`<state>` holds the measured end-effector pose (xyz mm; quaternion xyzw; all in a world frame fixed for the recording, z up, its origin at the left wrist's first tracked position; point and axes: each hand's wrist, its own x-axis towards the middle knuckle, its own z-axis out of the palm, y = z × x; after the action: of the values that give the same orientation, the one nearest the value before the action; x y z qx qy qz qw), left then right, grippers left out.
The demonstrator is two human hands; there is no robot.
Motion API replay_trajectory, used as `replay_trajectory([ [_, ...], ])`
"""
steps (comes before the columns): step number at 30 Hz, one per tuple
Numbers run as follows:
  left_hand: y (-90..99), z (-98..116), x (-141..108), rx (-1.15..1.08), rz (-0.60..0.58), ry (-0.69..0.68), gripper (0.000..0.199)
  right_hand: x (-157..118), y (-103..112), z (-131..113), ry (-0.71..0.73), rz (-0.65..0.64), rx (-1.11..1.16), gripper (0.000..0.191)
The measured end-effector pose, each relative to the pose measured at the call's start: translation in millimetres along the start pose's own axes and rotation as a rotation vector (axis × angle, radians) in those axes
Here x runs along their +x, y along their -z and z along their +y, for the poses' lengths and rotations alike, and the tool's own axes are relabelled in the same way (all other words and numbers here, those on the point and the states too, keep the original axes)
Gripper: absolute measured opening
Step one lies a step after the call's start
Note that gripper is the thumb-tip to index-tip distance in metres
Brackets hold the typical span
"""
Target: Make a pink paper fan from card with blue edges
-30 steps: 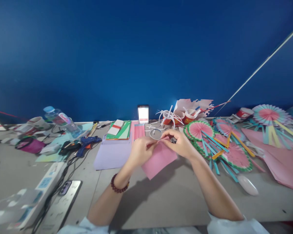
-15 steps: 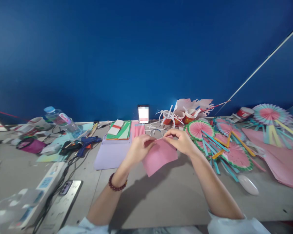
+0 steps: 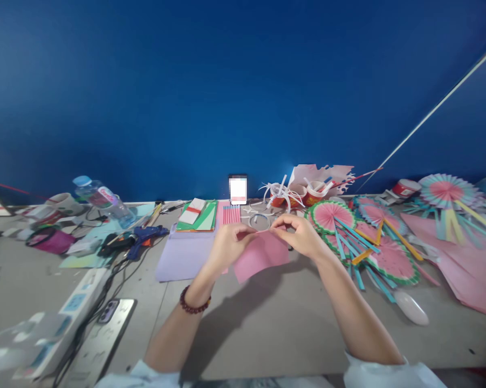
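A sheet of pink paper [image 3: 262,257] hangs from between my two hands, above the grey table. My left hand [image 3: 232,242] pinches its upper left edge with thumb and fingers. At the upper right edge, my right hand [image 3: 295,233] is closed on the same sheet. The sheet's lower edge curves freely and its shadow falls on the table. Just beyond the hands lie a clear ring [image 3: 259,221] and a row of pink and blue strips [image 3: 231,214]. My fingertips partly hide the sheet's top edge.
Pleated paper fans [image 3: 332,216] with blue and yellow strips crowd the right, near a white mouse [image 3: 411,307]. A purple sheet [image 3: 185,257], a blue glue gun [image 3: 143,241], a bottle [image 3: 103,198], a power strip [image 3: 70,318] and a phone [image 3: 109,334] lie left. Paper cups stand behind.
The lower part of the pink paper has lifted and swung slightly left, showing less of its face. Both hands stay nearly in place, still gripping the top edge.
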<state>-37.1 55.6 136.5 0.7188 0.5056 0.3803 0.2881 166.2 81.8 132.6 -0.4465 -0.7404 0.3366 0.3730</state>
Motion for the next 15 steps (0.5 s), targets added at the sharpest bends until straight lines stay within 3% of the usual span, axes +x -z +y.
replay_trajectory([
  [5, -2.5, 0.0, 0.8, 0.027, 0.0, -0.026, 0.013, -1.0, -0.1, -1.8, 0.038, 0.001, -0.051, 0.01],
  [12, -6.4, -3.3, 1.1, 0.08, -0.032, -0.115, 0.015, -4.5, -4.8, -8.8, 0.298, 0.006, -0.278, 0.011],
  [15, -6.5, -3.3, 0.7, 0.093, -0.057, -0.124, 0.016, -4.3, -4.7, -9.3, 0.317, -0.019, -0.305, 0.011],
])
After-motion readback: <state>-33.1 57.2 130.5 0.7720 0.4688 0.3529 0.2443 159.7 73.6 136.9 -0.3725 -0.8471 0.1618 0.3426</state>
